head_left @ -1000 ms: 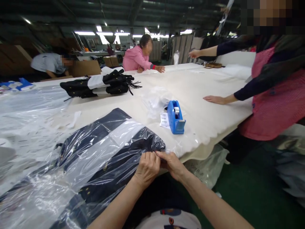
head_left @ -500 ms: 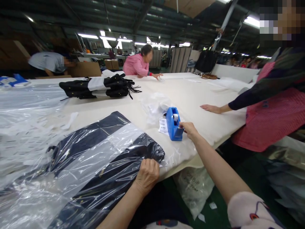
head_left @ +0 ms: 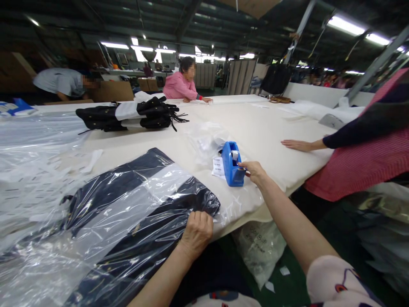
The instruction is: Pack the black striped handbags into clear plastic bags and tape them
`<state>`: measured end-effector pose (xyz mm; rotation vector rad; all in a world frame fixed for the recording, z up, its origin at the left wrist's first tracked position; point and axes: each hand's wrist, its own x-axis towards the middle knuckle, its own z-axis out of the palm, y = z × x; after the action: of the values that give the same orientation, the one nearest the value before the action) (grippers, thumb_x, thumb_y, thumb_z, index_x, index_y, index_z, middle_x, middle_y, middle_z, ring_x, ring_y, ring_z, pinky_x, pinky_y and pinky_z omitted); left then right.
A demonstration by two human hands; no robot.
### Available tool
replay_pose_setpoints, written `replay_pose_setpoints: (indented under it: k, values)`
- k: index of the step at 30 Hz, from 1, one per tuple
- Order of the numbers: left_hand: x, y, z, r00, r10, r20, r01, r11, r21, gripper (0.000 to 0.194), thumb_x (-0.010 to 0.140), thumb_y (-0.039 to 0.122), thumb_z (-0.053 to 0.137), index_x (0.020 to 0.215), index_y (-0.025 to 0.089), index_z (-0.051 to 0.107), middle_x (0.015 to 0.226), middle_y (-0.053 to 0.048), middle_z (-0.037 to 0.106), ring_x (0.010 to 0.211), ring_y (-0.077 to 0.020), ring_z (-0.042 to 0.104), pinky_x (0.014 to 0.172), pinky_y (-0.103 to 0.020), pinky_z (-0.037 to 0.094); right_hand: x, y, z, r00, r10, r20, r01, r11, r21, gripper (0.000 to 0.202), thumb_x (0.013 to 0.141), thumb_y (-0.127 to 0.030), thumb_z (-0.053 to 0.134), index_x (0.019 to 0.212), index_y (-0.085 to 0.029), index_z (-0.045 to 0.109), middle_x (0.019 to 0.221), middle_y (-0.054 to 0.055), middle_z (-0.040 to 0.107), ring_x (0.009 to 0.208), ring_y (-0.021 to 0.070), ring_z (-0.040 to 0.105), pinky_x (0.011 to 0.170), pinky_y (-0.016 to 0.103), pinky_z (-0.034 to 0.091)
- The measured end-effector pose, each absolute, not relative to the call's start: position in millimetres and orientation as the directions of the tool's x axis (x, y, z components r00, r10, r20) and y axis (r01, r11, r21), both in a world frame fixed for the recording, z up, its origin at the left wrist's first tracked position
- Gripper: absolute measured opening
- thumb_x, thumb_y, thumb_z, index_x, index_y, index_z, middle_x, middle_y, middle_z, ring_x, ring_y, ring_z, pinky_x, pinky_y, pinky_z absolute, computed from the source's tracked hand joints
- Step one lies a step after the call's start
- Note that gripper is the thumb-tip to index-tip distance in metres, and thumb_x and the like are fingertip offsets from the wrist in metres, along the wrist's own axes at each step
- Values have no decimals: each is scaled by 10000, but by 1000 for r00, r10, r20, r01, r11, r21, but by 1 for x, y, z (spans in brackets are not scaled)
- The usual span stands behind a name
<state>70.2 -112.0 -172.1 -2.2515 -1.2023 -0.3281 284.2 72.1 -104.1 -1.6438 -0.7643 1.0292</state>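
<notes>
A dark garment folded in a clear plastic bag [head_left: 150, 204] lies in front of me at the left, with a pale band across it. My left hand [head_left: 197, 232] is closed on the bag's near right edge. To its right, a blue tape dispenser [head_left: 234, 177] stands on the table. At the dispenser's front end, my right hand [head_left: 255, 172] pinches the tape between its fingertips; the tape itself is hardly visible. Against the dispenser's left side lies a white sheet of printed labels [head_left: 218, 166]. Crumpled clear plastic [head_left: 204, 140] is just behind.
A bundle of black garments [head_left: 128, 115] rests farther back on the white table [head_left: 255, 123]. White slitted strips [head_left: 35, 183] lie at the left. A co-worker's hand [head_left: 298, 145] lies flat at the right; another person in pink [head_left: 179, 87] leans over the far edge. A plastic bag [head_left: 260, 247] hangs below.
The co-worker at the right has shifted rightward, hand and arm included. My view has moved slightly. Both my hands keep their places on the bag and at the dispenser.
</notes>
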Motion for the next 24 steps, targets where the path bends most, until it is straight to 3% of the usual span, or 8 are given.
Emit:
replay_pose_setpoints:
  k: [2, 6, 8, 12, 16, 21, 24]
  values:
    - [70, -112, -172, 569, 688, 450, 821, -442, -362, 138, 803, 61, 418, 729, 142, 502, 638, -48, 484, 574, -192, 456, 556, -332, 304, 282, 66, -99, 449, 868, -210, -18, -226, -974, 172, 447, -160, 710, 504, -158, 547, 609, 10, 593, 683, 178, 560, 593, 290, 391]
    - [70, -112, -172, 568, 688, 450, 822, -449, -351, 118, 789, 57, 440, 734, 136, 508, 637, -50, 489, 577, -194, 457, 557, -326, 304, 285, 31, -99, 470, 882, -9, -3, -8, -1000, 156, 509, -256, 719, 547, -164, 599, 983, 36, 625, 931, 179, 556, 744, 271, 418]
    - [71, -112, -171, 572, 685, 451, 820, -458, -344, 123, 777, 46, 448, 721, 138, 506, 636, -52, 492, 578, -195, 457, 555, -323, 301, 289, 8, -111, 460, 886, 58, -12, 71, -997, 203, 522, -328, 729, 570, -164, 618, 1060, 43, 605, 974, 181, 542, 769, 263, 417]
    - [72, -112, -168, 575, 687, 445, 818, -466, -337, 148, 777, 44, 438, 696, 146, 510, 638, -58, 493, 579, -202, 456, 552, -330, 297, 286, -17, -150, 420, 905, -66, -118, -18, -993, 313, 513, -436, 723, 613, -165, 601, 751, 42, 634, 716, 165, 583, 588, 267, 435]
    - [72, -112, -167, 573, 696, 432, 818, -458, -347, 163, 788, 51, 430, 691, 147, 520, 636, -57, 490, 582, -204, 453, 550, -334, 295, 280, -11, -180, 397, 913, -92, -138, -40, -990, 373, 531, -497, 698, 638, -172, 549, 553, -9, 567, 472, 108, 494, 433, 227, 362]
    - [72, -113, -167, 573, 707, 415, 818, -458, -349, 175, 805, 51, 423, 702, 127, 542, 646, -65, 495, 599, -192, 452, 557, -329, 294, 289, -18, -184, 435, 899, -48, -87, -11, -996, 377, 552, -494, 710, 644, -174, 535, 524, -31, 540, 453, 83, 456, 416, 202, 332]
    - [74, -115, -166, 560, 723, 404, 826, -447, -344, 175, 820, 54, 413, 763, 97, 573, 662, -79, 509, 612, -191, 461, 558, -326, 293, 284, -52, -165, 347, 937, 27, -47, 46, -998, 318, 636, -460, 693, 692, -178, 558, 572, -29, 562, 505, 83, 480, 465, 200, 369]
